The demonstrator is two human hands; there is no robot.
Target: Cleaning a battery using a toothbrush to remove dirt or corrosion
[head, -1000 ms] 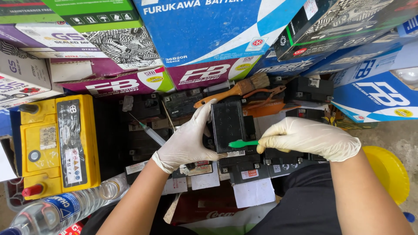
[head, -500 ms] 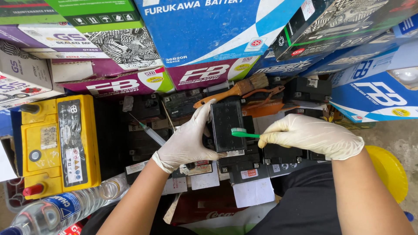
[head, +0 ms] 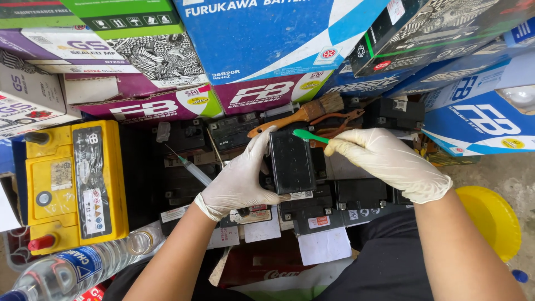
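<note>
My left hand (head: 241,177), in a white glove, grips a small black battery (head: 291,163) and holds it up on its side over a row of similar black batteries (head: 345,192). My right hand (head: 386,159), also gloved, pinches a green toothbrush (head: 310,136) whose head sits at the battery's upper right corner. A wooden paintbrush (head: 304,113) lies just beyond the held battery, and orange-handled pliers (head: 341,119) lie next to it.
A yellow battery (head: 75,184) stands at the left. A syringe (head: 188,165) lies among the black batteries. Stacked cardboard battery boxes (head: 262,50) form a wall behind. A clear plastic bottle (head: 83,263) lies at lower left, a yellow round lid (head: 490,220) at right.
My right hand has carried the toothbrush upward along the battery, from its lower right side to its top right corner. The left hand keeps the battery still.
</note>
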